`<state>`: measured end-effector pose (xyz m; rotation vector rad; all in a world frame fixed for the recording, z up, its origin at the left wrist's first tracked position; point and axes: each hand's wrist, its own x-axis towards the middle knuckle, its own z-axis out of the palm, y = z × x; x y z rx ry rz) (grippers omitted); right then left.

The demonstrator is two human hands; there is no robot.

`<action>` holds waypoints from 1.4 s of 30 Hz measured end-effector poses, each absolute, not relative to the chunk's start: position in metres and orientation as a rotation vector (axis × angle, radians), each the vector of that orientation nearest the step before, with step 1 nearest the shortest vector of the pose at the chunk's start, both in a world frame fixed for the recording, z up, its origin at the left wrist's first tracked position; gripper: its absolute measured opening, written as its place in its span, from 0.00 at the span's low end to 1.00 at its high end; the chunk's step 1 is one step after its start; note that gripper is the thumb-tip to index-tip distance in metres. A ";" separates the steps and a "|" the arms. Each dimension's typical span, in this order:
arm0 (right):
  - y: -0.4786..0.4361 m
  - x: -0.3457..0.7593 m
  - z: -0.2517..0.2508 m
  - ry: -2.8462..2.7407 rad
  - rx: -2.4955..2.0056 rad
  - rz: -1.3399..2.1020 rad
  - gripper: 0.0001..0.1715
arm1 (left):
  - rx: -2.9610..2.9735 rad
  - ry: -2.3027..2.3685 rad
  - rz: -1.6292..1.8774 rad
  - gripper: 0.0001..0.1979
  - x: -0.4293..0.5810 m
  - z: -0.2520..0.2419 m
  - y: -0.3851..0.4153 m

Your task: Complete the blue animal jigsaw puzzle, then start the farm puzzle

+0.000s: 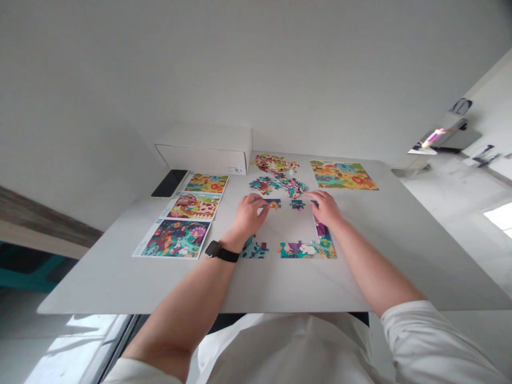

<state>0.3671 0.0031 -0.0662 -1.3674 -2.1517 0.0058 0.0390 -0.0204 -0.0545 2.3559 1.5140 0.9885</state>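
Note:
My left hand (pixel 251 212), with a black watch (pixel 221 250) on the wrist, is curled with thumb and index finger pinched at the edge of a dark blue puzzle piece (pixel 275 204) with an orange shape. Just right of it, apart, lies another blue puzzle piece (pixel 297 204). My right hand (pixel 326 208) rests over the joined right-side pieces (pixel 322 230), its fingers stretched out toward the loose puzzle pile (pixel 294 185). Nearer me lie a joined bottom strip with a white rabbit (pixel 308 249) and a teal leafy section (pixel 255 250), with a gap between them.
A second pile of pieces (pixel 272 162) lies farther back. At the back right is a finished animal puzzle (pixel 344 175). On the left are a picture sheet (pixel 176 239) with three scenes, a black phone (pixel 170 183) and a white box (pixel 204 149) against the wall.

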 end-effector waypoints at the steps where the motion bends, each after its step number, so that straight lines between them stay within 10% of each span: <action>1: 0.004 0.370 -0.064 -2.092 -1.387 -0.023 0.22 | 2.290 1.518 1.118 0.15 0.037 -0.050 -0.021; 6: 0.004 0.379 -0.051 -1.912 -1.503 -0.160 0.18 | 1.822 1.500 1.440 0.29 0.019 -0.030 -0.027; 14: -0.001 0.375 -0.046 -1.881 -1.679 0.084 0.22 | 1.366 1.220 1.788 0.19 -0.001 -0.016 -0.026; 32: 0.072 0.362 0.037 -1.843 -1.562 0.384 0.12 | 1.586 1.192 1.433 0.14 0.032 0.049 0.059; 42: 0.106 0.367 -0.009 -2.066 -1.831 0.327 0.14 | 2.039 1.442 1.025 0.11 0.032 0.038 0.074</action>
